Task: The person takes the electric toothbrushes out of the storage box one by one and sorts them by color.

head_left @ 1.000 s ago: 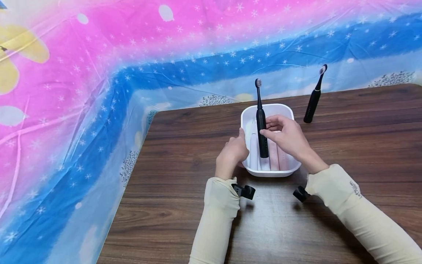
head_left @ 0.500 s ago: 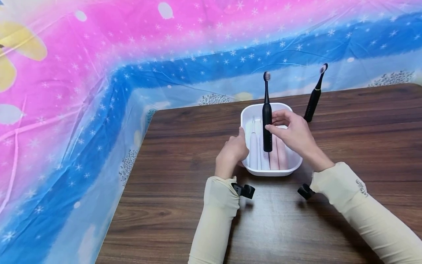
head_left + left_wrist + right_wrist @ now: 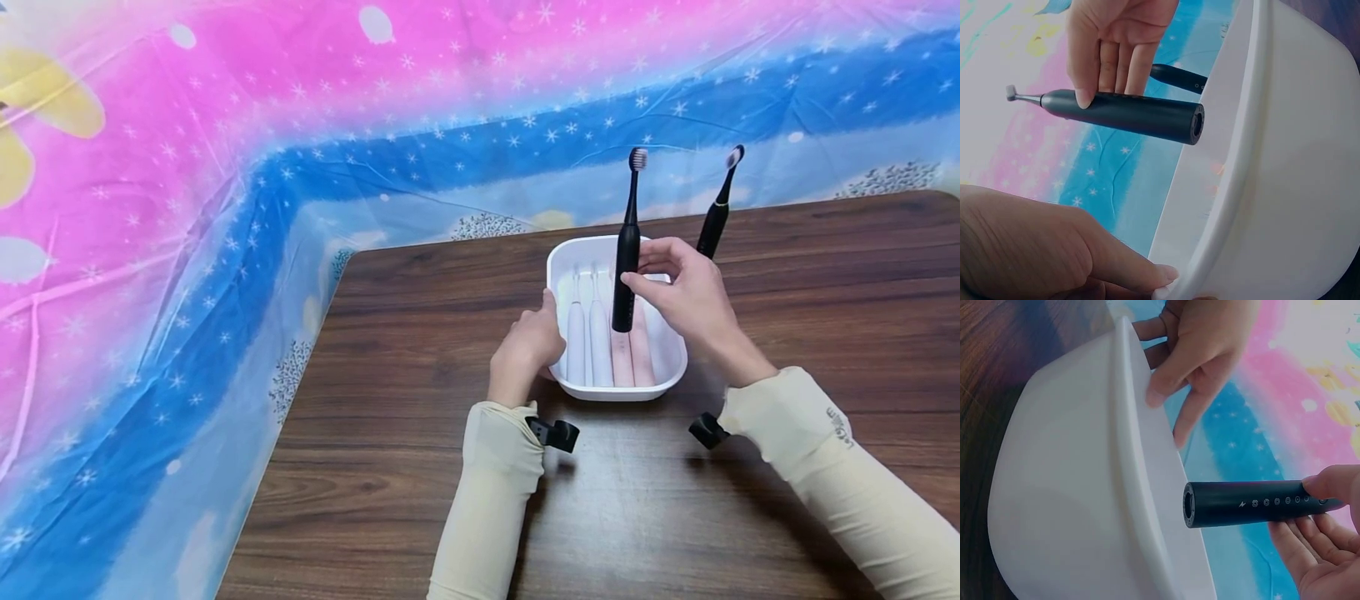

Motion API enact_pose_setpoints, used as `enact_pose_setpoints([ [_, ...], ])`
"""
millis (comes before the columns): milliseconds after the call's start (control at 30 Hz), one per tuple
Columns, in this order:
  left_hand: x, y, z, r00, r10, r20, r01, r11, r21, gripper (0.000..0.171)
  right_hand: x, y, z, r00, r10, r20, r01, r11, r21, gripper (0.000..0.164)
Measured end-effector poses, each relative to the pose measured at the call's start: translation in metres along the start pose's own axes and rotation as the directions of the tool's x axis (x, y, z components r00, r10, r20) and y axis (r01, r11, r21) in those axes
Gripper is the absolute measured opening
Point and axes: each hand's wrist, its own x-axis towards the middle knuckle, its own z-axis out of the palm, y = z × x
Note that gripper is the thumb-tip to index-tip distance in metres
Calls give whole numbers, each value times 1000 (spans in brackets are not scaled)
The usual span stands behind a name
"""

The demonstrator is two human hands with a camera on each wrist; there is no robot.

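Note:
My right hand (image 3: 693, 292) pinches a black electric toothbrush (image 3: 627, 250) between thumb and fingers, upright over a white plastic box (image 3: 660, 388). Its bristled head points up, and in the right wrist view a row of small symbols shows along the black handle (image 3: 1229, 503). My left hand (image 3: 525, 346) grips the box's left rim; in the left wrist view its thumb (image 3: 1163, 273) lies at the rim (image 3: 1235, 156). Inside the box, two white electric toothbrushes (image 3: 576, 342) and two pink ones (image 3: 641, 354) lie side by side, the pink ones partly hidden by the black handle.
A second black electric toothbrush (image 3: 717, 218) stands upright on the brown wooden table (image 3: 390, 400), behind my right hand, which hides its base. Behind the table hangs a pink and blue patterned cloth (image 3: 450, 108).
My right hand has carried the black toothbrush rightward and a little upward, from the box's left half to its right half. The left hand stays at the rim.

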Motion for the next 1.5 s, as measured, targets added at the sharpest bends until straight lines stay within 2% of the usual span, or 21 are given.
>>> enact_pose_setpoints([
  [267,0,0,0,1000,-5,11,5,1000,1,75,-2,1,-10,999,-8,-37,8,1000,13,39],
  [367,0,0,1,1000,-2,5,2,1000,27,73,-2,3,-14,998,-19,-60,20,1000,16,38],
  [733,0,1,1,1000,-2,-6,2,1000,25,73,2,9,-33,983,-91,-159,107,990,94,32],
  [967,-1,1,1,1000,7,-16,-7,1000,11,72,5,16,-45,976,-69,-204,105,980,171,30],
  [1267,-1,1,1,1000,-5,-8,6,1000,23,72,6,24,-55,969,-47,-241,87,983,159,32],
  [1500,-1,1,1,1000,-10,2,10,1000,-4,72,7,35,-62,961,-40,-274,84,985,150,31],
])
